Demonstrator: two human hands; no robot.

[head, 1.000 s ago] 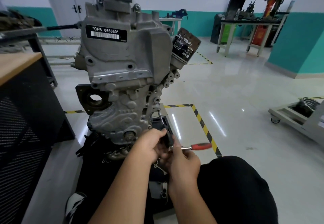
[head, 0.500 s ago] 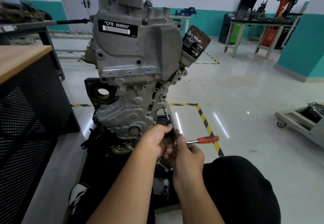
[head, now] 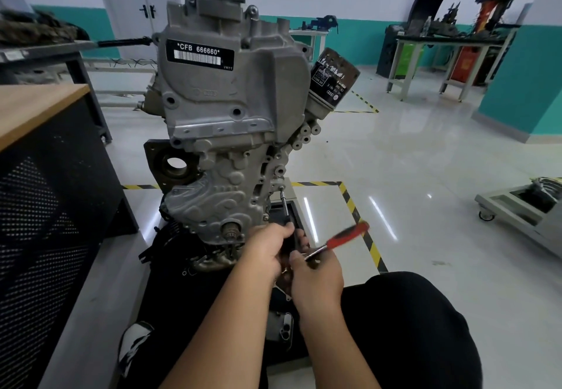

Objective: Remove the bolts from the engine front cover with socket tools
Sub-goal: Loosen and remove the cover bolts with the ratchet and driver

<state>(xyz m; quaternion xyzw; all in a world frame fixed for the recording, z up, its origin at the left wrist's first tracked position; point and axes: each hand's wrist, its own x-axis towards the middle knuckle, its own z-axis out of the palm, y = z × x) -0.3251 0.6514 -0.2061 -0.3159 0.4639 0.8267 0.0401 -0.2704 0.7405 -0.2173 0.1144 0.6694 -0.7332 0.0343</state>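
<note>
The left hand [head: 267, 250] is curled around the dark lower end of a thin bar [head: 285, 206]. The right hand [head: 316, 276] sits just beside it, touching it, and its fingers pinch the silver neck of a ratchet [head: 337, 241]. The red handle of the ratchet sticks out to the right and looks blurry. The bar goes up and a bit left from the hands to a small bolt [head: 281, 188] on the lower right edge of the cover [head: 225, 194]. The tip of the bar sits on that bolt.

The cover is the bumpy grey metal plate on the front of the engine [head: 237, 93], low down, right above the hands. The engine stands upright in front of the person. A black label [head: 200, 54] near its top says "*CFB 666660*" in white letters, with a white barcode under it. Four linked rings are pressed into the grey metal below the label. A black can, the filter [head: 333, 79], leans out from the right side of the engine. It has white writing, too small to read well.

A wooden top bench [head: 33, 108] with dark mesh sides is at the left. Yellow and black tape [head: 359, 221] marks the shiny floor. A grey cart [head: 523, 209] is at the right. The person's knee [head: 404, 321] in black cloth is at the bottom right.
</note>
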